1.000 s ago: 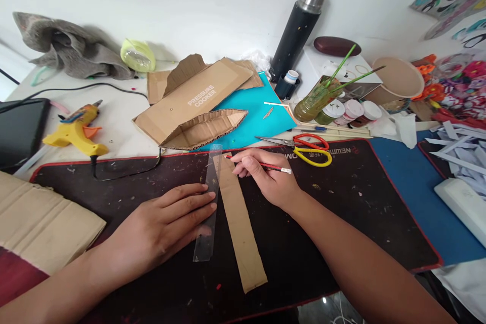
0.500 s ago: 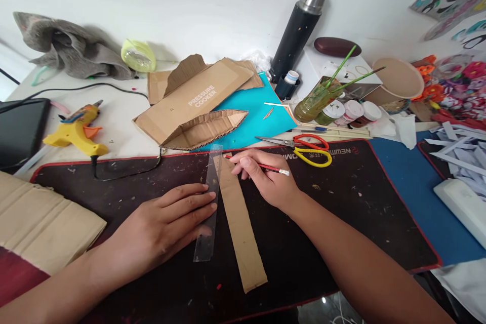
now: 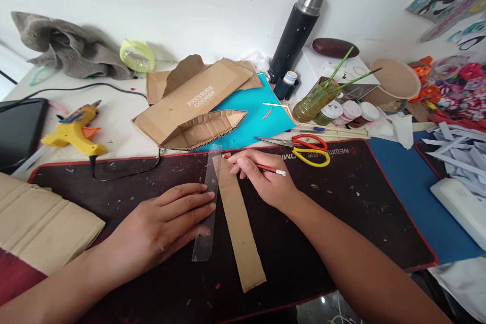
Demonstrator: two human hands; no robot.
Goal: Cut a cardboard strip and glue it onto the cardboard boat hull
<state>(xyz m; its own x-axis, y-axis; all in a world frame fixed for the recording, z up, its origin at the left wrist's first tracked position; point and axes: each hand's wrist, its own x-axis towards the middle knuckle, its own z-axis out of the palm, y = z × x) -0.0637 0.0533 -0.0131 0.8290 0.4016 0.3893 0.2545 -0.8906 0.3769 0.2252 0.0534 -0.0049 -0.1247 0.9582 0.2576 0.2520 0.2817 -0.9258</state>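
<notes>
My left hand (image 3: pixel 163 225) lies flat with fingers stretched, pressing a clear plastic ruler (image 3: pixel 207 202) against the left edge of a long cardboard strip (image 3: pixel 239 225) on the black desk mat (image 3: pixel 341 202). My right hand (image 3: pixel 261 177) is closed round a red pencil (image 3: pixel 271 169), whose tip rests near the strip's top end. A cardboard boat shape (image 3: pixel 201 129) lies just beyond the mat.
Red-and-yellow scissors (image 3: pixel 307 147) lie right of my right hand. A yellow glue gun (image 3: pixel 76 131) sits at the left with its cord on the mat. A black flask (image 3: pixel 296 30), a jar of brushes (image 3: pixel 319 98), paint pots (image 3: pixel 351 111) and flat cardboard (image 3: pixel 41 223) surround the mat.
Almost nothing has moved; my right hand and the pencil have shifted very slightly left at the strip's top. The left hand stays pressed on the ruler.
</notes>
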